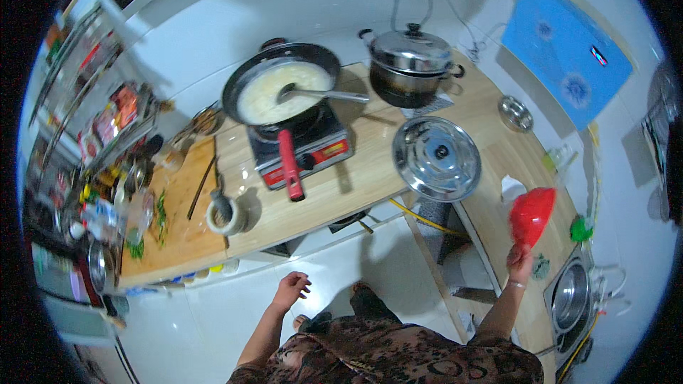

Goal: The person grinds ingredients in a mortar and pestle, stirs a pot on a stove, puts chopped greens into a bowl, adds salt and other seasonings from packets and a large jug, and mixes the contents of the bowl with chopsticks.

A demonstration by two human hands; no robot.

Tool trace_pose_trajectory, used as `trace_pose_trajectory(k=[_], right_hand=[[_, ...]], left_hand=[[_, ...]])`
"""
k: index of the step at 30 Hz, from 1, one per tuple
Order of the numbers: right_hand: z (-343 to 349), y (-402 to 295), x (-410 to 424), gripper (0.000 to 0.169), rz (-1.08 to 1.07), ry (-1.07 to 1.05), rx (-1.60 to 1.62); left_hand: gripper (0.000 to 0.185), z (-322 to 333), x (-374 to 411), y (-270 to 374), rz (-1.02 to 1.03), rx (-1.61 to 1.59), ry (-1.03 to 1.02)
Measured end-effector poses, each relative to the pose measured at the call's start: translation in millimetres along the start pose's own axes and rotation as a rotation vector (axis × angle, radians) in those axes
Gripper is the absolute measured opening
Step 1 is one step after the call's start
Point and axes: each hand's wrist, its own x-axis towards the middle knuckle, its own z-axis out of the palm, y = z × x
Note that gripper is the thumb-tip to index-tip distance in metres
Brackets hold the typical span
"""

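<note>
Out to the right, my right hand (518, 260) grips the rim of a red plastic bowl (529, 217), tilted over the side counter; motion blurs it somewhat. My left hand (292, 289) hangs over the floor in front of the counter, holding nothing, its fingers loosely curled and apart. Ahead stands a portable gas stove (320, 162) bearing a black wok (229, 90) with a red handle. Pale, creamy liquid (261, 93) fills much of the wok, and a metal ladle (331, 95) lies in it, its handle across the rim. A round steel lid (421, 170) rests right of the stove.
A lidded steel pot (405, 82) stands behind the lid. On the left are a wooden cutting board (192, 240) with greens and chopsticks, a mortar with pestle (235, 218), and a crowded rack (120, 141). A steel sink (571, 298) lies right. A yellow hose (427, 220) crosses the counter's front edge.
</note>
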Motion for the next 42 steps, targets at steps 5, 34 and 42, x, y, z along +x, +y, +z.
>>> trace_pose_trajectory(k=[5, 34, 42], right_hand=[[149, 121, -58, 0.014, 0.591, 0.194, -0.65], [433, 672, -180, 0.037, -0.17, -0.927, -1.087], [509, 644, -217, 0.04, 0.267, -0.604, -1.017]], left_hand=[[0.019, -33, -51, -46, 0.04, -0.06, 0.05], [0.031, -577, -208, -185, 0.186, 0.216, 1.556], [0.056, -704, -165, -187, -0.098, 0.285, 1.631]])
